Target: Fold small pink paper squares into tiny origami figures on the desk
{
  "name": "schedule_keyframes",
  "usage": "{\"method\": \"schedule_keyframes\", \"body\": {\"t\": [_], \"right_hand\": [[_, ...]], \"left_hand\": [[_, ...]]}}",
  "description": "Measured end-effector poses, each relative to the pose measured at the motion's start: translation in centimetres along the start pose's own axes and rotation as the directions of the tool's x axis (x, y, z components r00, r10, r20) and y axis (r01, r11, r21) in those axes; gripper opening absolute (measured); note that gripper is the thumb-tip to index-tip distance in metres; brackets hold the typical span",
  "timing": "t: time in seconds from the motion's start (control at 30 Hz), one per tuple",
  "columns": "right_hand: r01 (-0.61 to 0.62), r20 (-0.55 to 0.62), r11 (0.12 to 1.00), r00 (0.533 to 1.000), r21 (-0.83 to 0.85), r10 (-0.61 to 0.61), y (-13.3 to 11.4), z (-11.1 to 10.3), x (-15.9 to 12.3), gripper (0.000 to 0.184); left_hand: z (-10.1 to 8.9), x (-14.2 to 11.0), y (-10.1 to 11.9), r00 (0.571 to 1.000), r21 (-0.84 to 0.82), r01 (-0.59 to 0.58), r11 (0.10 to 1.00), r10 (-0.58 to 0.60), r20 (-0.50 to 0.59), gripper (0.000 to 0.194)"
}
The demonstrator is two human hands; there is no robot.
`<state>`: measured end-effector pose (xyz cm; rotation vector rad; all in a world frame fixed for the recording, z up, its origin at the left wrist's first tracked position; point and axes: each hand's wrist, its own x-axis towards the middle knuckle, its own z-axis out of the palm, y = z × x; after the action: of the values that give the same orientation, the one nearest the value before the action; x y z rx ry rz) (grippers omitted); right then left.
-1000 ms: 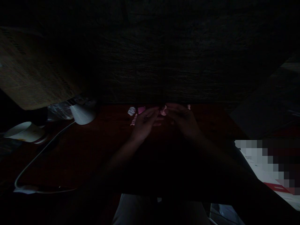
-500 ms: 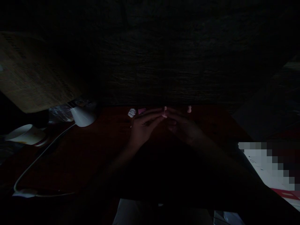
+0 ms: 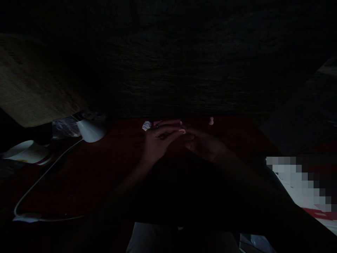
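In dim light, my left hand (image 3: 157,142) pinches a small pale pink piece (image 3: 182,131), soft-looking like modelling clay, between thumb and fingers. My right hand (image 3: 204,143) meets it from the other side, its fingers bent at the same piece. How firmly the right fingertips grip it is hard to see in the dark. Just beyond my left hand lie a crumpled white lump (image 3: 146,125) and a flat purple-pink piece (image 3: 158,123), partly covered by the fingers. Another little pink lump (image 3: 211,121), narrowed in the middle, rests beyond my right hand.
On the left of the dark red table (image 3: 116,158) stand a white lamp-like cone (image 3: 91,130) with a cable (image 3: 47,174) and a tipped paper cup (image 3: 27,151). A cardboard box (image 3: 39,84) is behind them. At right lies a white and red packet (image 3: 292,195).
The pink piece between my fingers has turned from upright to lying flatter and sits slightly lower. The view has shifted a little; the loose pieces remain on the table.
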<state>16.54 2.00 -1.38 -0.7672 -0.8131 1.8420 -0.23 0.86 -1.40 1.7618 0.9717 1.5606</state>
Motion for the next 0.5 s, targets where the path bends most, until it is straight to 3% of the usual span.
{"method": "schedule_keyframes", "body": {"t": [0.1, 0.2, 0.5], "right_hand": [[-0.023, -0.014, 0.998, 1.000, 0.059, 0.024, -0.09, 0.15, -0.03, 0.020], [-0.022, -0.007, 0.998, 1.000, 0.065, 0.023, -0.05, 0.09, 0.06, 0.019], [0.056, 0.018, 0.998, 0.998, -0.038, -0.055, 0.26, -0.19, 0.28, 0.013]], "left_hand": [[0.11, 0.09, 0.02, 1.000, -0.017, 0.028, 0.999, -0.028, -0.012, 0.012], [0.09, 0.14, -0.01, 0.999, -0.038, 0.034, 0.999, -0.034, -0.003, 0.004], [0.44, 0.10, -0.48, 0.968, -0.218, 0.249, 0.944, -0.247, 0.037, 0.017]]}}
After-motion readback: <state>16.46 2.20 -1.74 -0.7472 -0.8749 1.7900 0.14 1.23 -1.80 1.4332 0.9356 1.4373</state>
